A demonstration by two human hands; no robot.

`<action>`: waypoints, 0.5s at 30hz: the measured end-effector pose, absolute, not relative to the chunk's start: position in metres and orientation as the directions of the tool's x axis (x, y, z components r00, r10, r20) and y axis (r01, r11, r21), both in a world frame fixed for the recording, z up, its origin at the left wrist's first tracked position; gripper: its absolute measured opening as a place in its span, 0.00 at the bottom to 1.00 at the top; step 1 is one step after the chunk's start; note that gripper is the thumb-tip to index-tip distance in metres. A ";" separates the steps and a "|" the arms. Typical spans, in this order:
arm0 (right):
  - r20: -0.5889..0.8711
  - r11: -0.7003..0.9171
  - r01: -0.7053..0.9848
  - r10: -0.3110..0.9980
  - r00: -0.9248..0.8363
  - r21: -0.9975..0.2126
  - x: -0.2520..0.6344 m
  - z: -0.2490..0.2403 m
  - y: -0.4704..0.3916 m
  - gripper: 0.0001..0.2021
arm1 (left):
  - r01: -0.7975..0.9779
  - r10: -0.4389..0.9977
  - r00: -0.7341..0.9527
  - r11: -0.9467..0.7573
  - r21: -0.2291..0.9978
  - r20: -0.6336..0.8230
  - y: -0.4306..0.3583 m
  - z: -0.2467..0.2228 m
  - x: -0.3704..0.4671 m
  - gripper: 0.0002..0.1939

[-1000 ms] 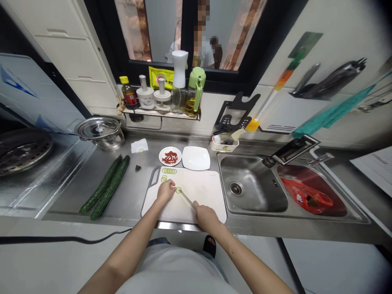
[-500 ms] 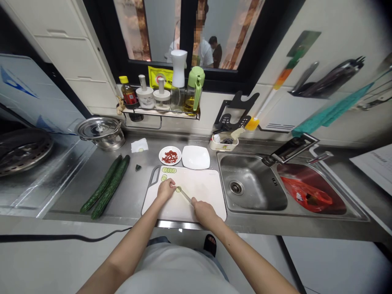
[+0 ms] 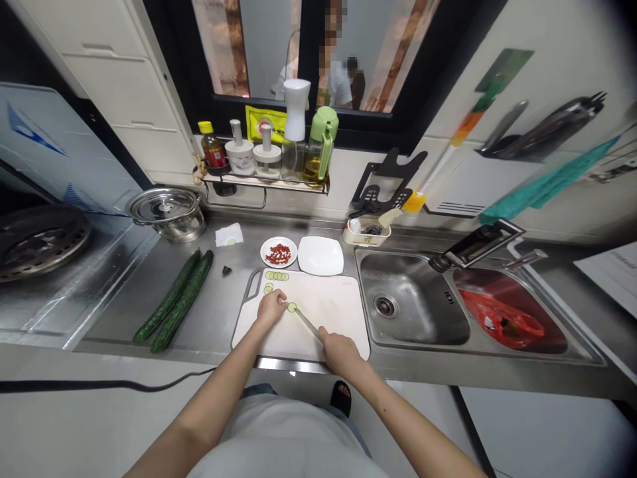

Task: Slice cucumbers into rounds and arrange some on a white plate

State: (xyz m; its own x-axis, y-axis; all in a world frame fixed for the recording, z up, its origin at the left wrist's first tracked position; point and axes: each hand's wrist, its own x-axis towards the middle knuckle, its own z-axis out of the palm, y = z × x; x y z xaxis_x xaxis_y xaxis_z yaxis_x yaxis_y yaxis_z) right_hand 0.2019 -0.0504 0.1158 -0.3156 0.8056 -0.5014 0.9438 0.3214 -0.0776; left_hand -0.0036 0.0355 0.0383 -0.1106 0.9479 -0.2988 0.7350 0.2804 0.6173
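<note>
My right hand (image 3: 343, 352) is closed around the handle of a knife (image 3: 308, 323), whose blade points up and left across the white cutting board (image 3: 328, 338). At the blade's tip is a thin round cucumber slice (image 3: 292, 307). My left hand (image 3: 272, 307) has its fingers pinched at the left edge of that slice. Just beyond it lie one or two slices (image 3: 269, 288), partly covered by the hand. A row of overlapping cucumber slices (image 3: 277, 275) rests at the board's top left corner.
Behind the board stand a plate of red pieces (image 3: 265, 259) and a white square plate (image 3: 320, 255). Two whole cucumbers (image 3: 182, 302) and a dark green scrap (image 3: 227, 271) lie left. The sink (image 3: 418, 299) adjoins on the right; a lidded pot (image 3: 179, 226) is far left.
The knife and my right hand have shifted slightly right, and more of the slice at the tip shows. My left hand stays by the slice. The whole view has shifted a little.
</note>
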 end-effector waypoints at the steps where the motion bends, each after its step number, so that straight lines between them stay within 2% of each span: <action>1: -0.506 0.318 0.945 0.804 -0.313 -0.078 0.201 0.117 -0.050 0.14 | 0.735 0.948 -0.110 0.280 0.618 -0.298 0.036 0.038 -0.004 0.06; 15: -0.530 0.335 0.940 0.788 -0.314 -0.059 0.188 0.126 -0.037 0.16 | 0.741 0.956 -0.098 0.256 0.620 -0.277 0.036 0.034 -0.004 0.06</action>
State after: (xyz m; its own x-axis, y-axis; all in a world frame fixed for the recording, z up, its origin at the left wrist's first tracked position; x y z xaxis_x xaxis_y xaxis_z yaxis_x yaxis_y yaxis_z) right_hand 0.1878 -0.0373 0.1255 -0.3139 0.7876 -0.5302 0.9403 0.3352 -0.0588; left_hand -0.0045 0.0362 0.0337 -0.0983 0.9557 -0.2774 0.7411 0.2564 0.6205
